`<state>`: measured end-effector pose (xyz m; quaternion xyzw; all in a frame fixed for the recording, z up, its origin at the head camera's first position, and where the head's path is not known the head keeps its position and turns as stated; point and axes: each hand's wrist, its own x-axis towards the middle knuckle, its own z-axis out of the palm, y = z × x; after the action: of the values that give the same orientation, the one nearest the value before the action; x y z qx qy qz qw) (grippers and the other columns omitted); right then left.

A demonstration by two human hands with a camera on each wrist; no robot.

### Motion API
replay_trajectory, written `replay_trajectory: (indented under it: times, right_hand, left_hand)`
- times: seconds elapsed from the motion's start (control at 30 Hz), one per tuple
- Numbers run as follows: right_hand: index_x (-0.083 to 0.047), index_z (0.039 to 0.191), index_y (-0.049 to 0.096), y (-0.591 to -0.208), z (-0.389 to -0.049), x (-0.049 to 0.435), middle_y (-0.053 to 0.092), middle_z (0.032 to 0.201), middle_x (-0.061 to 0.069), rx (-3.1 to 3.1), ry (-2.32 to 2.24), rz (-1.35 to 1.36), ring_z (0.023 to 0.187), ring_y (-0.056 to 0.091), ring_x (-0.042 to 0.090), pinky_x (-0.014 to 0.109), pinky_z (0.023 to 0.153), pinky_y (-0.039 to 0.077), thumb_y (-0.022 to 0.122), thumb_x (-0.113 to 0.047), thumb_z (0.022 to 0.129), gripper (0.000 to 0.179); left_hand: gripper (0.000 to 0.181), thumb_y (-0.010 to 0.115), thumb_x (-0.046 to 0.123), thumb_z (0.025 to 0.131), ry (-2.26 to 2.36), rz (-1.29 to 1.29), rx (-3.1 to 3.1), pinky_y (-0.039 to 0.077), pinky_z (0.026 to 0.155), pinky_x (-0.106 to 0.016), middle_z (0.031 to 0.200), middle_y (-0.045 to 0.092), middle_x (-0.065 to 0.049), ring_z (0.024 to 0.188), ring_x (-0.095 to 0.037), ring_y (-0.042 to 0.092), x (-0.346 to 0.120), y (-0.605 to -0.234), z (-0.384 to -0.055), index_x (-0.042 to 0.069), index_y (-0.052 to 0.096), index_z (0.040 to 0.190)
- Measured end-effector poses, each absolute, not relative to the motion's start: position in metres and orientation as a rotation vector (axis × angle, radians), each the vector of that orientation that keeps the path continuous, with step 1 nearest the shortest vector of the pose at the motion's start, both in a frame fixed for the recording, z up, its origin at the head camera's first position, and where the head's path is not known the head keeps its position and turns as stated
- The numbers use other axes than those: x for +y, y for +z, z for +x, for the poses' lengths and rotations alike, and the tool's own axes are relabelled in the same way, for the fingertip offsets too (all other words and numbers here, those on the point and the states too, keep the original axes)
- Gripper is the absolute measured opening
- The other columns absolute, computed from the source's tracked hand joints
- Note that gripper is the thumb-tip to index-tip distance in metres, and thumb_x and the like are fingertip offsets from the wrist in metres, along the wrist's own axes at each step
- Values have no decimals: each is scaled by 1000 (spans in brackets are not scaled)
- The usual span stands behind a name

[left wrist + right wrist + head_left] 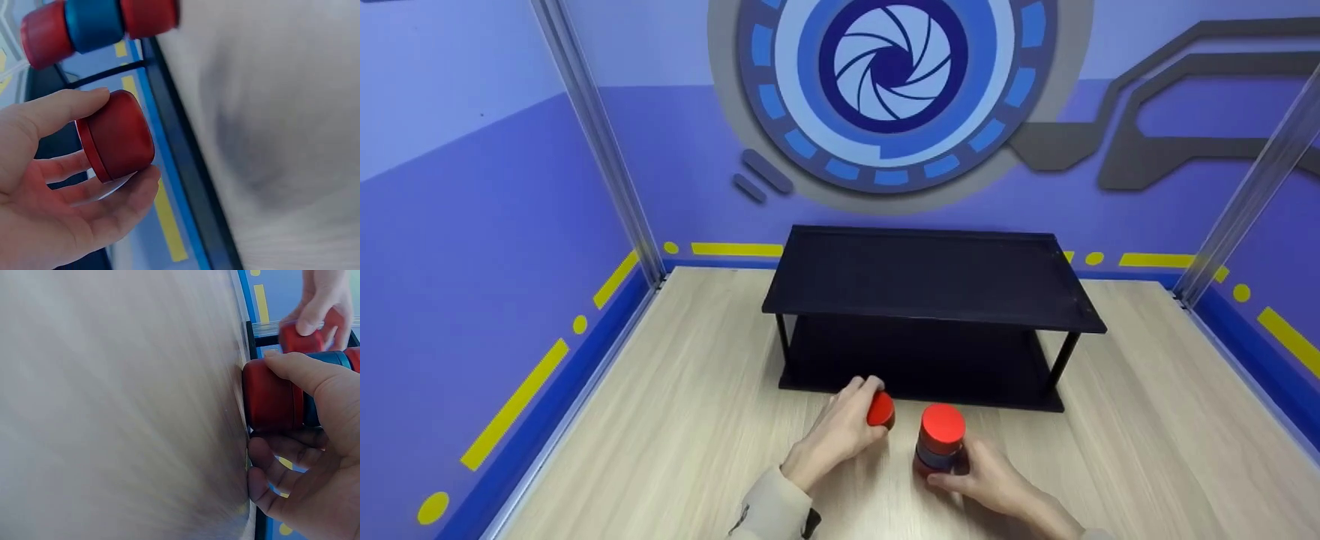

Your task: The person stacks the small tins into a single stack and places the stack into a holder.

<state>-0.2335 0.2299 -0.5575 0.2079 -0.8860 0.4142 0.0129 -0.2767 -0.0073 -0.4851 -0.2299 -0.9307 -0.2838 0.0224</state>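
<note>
In the head view my left hand [840,427] grips a short red cylinder [881,410] just in front of the black shelf. The left wrist view shows the thumb on one side of this red cylinder [119,135] and the fingers curled round the other, above the wood. To its right, a red-blue-red cylinder stack [943,427] stands upright on the tabletop. My right hand [990,476] holds that stack low down, its thumb against the bottom red part [270,396] in the right wrist view. Some right fingertips are hidden behind the stack in the head view.
A black two-tier shelf [930,274] stands behind both hands, with thin posts and an open front. The wooden tabletop [675,405] is bounded by blue-purple printed walls [495,247] and metal corner posts [600,135].
</note>
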Motion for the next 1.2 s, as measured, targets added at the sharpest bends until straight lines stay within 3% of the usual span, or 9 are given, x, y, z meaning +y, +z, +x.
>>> replay_trajectory:
  times: [0.33,0.57,1.2]
  right_hand:
    - [-18,112,54,-558,-232,230,62,105,-8,-2766,1237,632,97,56,7,28,84,45,71,-41,71,50]
    - [-18,112,55,-557,-231,231,62,103,-7,-2771,1228,641,94,57,6,27,81,46,70,-44,72,50]
    - [-21,116,51,-559,-233,231,60,106,-14,-2706,1246,702,96,57,4,26,83,46,72,-36,72,52]
  left_hand:
    - [52,72,20,71,-992,-792,-2789,45,67,-18,100,52,3,82,-10,52,3,-468,-270,19,49,118]
    - [56,70,24,72,-956,-822,-2681,43,74,-24,105,52,3,87,-11,49,10,-459,-266,18,49,123]
    - [55,65,34,75,-1013,-966,-2601,43,74,-16,106,50,7,88,-6,46,35,-451,-255,21,49,126]
